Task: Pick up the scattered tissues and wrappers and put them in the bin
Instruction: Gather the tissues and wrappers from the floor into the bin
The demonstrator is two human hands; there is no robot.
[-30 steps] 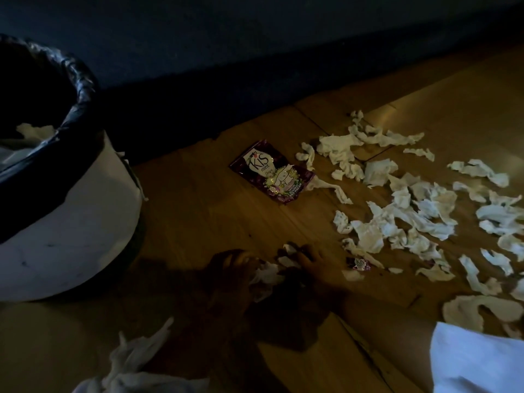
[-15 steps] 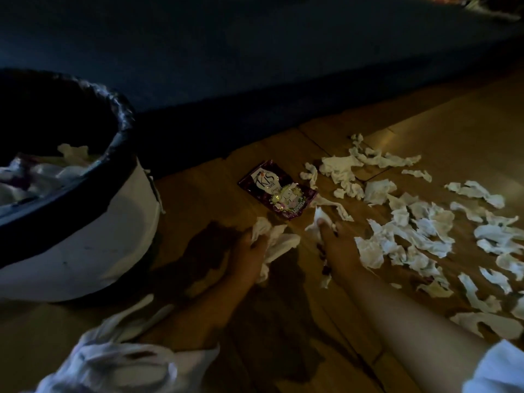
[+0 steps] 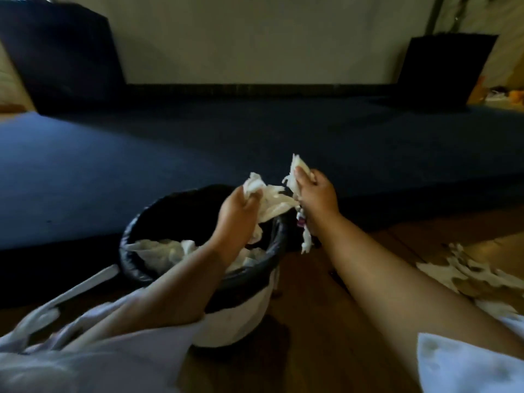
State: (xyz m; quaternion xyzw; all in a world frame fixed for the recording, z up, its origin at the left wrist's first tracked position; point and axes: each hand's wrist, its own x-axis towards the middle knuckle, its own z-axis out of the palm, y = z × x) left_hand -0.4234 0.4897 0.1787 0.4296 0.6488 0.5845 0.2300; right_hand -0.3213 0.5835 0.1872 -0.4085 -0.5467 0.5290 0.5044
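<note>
While held over the bin [image 3: 232, 321] at centre frame, left hand [image 3: 239, 207] grips crumpled tissue [image 3: 270, 201]; right hand [image 3: 316, 194], just beside the rim, clutches tissue scraps [image 3: 300, 168]. Loose tissues [image 3: 467, 275] on floor [image 3: 326, 321], lower right.

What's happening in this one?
A person is clearing torn tissue off a wooden floor into a bin with a black liner. The left hand grips a wad of tissue above the bin's opening. The right hand grips a second bunch just past the bin's right rim, with strips dangling from it. Neither has been dropped yet. The bin already holds a pile of tissue, and more scraps lie on the floor at the right.
</note>
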